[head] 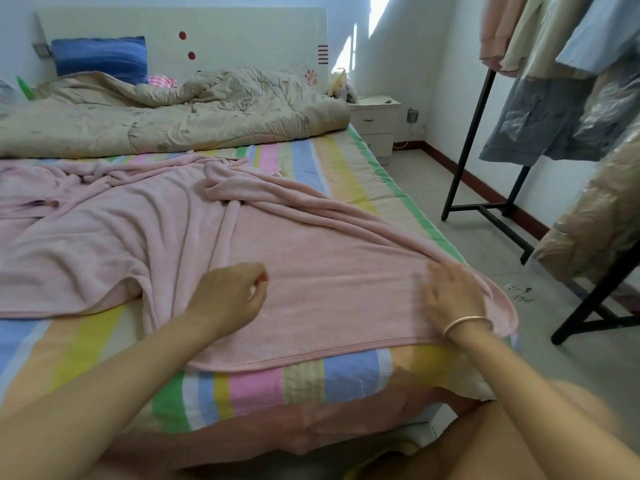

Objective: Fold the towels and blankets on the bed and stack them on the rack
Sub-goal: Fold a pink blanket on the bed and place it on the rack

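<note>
- Pink blanket point(242, 237): lies on the bed point(346, 372), across the foot half. The part nearest the foot edge is spread fairly flat; the part toward the bed's left side and middle is bunched in ridges. One long fold runs along the bed's right edge.
- Reason for the layout, as I judge it: the near corner is being flattened and squared to the foot edge so the first fold lands clean. No fold is made yet, so the task looks to be at an early stage.
- Right hand point(450, 292): on the blanket at the bed's right foot corner, palm down, fingers fairly straight and spread. It presses or smooths the cloth and grasps nothing. The outline is blurred, so the finger detail is unclear. A bracelet point(465, 322) sits on that wrist.
- Left hand point(230, 296): over the blanket, nearer the middle of the foot edge, curled into a loose fist with the thumb against the forefinger. I see no cloth caught in it, and I cannot tell whether it touches the blanket.
- Beige quilt point(173, 112): heaped across the head half of the bed, unfolded, apart from both hands.
- Blue pillow point(100, 57): at the head of the bed, against the headboard.
- Rack point(485, 209): black frame on the floor off the bed's right side, well apart from the blanket, with clothes hanging from it. The blanket must cross that gap once folded.
</note>
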Action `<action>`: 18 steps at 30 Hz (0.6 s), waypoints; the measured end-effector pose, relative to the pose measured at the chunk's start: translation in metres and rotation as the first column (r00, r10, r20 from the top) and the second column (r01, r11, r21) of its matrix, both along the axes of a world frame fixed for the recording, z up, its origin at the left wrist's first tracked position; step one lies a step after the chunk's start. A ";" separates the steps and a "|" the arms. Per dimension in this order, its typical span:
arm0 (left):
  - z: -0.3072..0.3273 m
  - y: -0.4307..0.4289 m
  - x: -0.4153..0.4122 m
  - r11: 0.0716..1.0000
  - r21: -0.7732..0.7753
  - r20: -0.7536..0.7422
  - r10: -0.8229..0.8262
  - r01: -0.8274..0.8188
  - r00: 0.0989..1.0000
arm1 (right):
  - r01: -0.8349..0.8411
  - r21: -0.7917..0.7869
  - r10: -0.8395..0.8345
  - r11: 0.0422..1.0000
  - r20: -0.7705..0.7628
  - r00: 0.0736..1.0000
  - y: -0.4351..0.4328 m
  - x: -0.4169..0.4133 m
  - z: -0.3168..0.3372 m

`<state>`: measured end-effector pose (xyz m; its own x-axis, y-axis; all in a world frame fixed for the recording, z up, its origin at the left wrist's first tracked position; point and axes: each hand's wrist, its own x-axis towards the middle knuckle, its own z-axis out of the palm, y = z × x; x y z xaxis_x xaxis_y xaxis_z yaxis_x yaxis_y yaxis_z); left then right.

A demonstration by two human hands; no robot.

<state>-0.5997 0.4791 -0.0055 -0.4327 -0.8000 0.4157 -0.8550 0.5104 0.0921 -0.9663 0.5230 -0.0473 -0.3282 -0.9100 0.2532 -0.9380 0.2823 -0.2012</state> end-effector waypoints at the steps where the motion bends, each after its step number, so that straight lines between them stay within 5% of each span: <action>1: 0.000 -0.005 -0.013 0.999 0.030 -0.033 -0.027 0.028 0.999 | -0.082 0.083 0.082 0.993 0.000 0.997 -0.006 0.018 -0.003; 4: -0.009 -0.026 -0.042 0.994 0.086 -0.037 -0.071 0.074 0.997 | -0.116 0.253 0.099 0.961 0.079 0.992 -0.019 0.040 -0.014; 8: -0.009 -0.076 -0.062 0.997 0.072 -0.085 0.002 0.004 0.996 | 0.000 0.005 -0.001 1.000 0.104 0.995 -0.052 0.028 0.017; 12: -0.008 -0.159 -0.079 0.966 0.183 -0.183 0.218 -0.184 0.959 | -0.094 -0.132 0.109 0.987 0.111 0.988 -0.139 0.025 0.033; 18: -0.015 -0.264 -0.086 0.868 0.324 -0.337 0.477 -0.375 0.812 | -0.222 0.001 0.205 0.975 0.373 0.905 -0.287 0.041 0.023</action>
<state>-0.6856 0.2150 -0.0201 0.1352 -0.9577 0.2539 -0.8444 0.0228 0.5353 -0.9256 0.2362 -0.0243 -0.1872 -0.9760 0.1113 -0.8380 0.0995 -0.5365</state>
